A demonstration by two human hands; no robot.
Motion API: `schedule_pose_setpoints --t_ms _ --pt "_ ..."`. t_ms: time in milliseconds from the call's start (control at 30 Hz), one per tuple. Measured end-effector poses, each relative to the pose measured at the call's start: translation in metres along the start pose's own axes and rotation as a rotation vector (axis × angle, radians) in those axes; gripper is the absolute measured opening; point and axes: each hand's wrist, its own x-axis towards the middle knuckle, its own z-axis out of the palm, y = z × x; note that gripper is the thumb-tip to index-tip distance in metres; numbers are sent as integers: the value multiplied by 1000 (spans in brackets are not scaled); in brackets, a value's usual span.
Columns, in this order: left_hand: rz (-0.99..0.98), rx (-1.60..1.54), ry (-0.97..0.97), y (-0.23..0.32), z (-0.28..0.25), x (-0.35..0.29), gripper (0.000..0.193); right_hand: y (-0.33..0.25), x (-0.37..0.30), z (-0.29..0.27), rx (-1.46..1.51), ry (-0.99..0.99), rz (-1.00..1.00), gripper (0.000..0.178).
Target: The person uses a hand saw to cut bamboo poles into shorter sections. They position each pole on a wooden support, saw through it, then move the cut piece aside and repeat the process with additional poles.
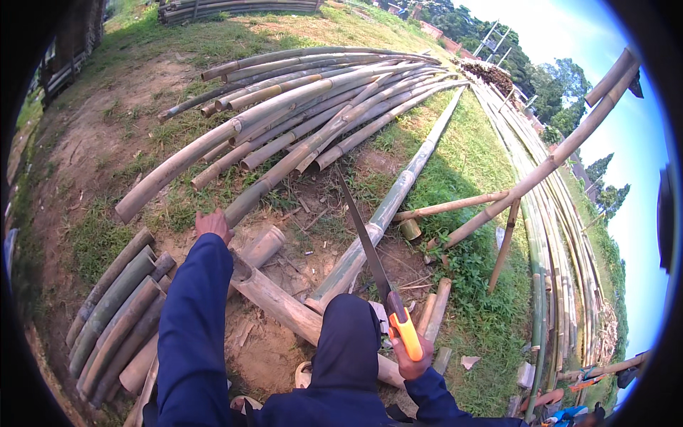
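Observation:
My right hand [414,358] is closed around the orange and red handle of a hand saw [366,245]. Its long dark blade points up and away, crossing in front of a greenish bamboo pole [398,203] on the ground. Reaching forward at left, my left hand [213,225] has its fingers stretched and apart, beside the near end of another bamboo pole [263,186]; whether it touches that pole I cannot tell. Just below lies a thick, hollow-ended bamboo piece [277,300], running under my dark blue clothing. A shorter bamboo piece [262,245] is behind it.
Several long bamboo poles [306,89] fan out ahead. Short cut lengths [117,309] are stacked at left. A bamboo prop frame [548,167] rises at right, with more long poles [562,270] beyond. Bamboo stubs [435,309] lie near the saw handle.

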Motion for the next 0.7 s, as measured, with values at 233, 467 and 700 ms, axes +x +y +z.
schedule_pose_setpoints --t_ms 233,467,700 --pt "1 -161 -68 27 -101 -57 48 -17 9 3 30 -81 -37 25" --pt "-6 -183 -216 46 -107 -57 60 -5 18 -7 62 11 -59 26" --pt "-27 -156 -257 14 -99 -45 65 23 44 0 193 122 -104 5"
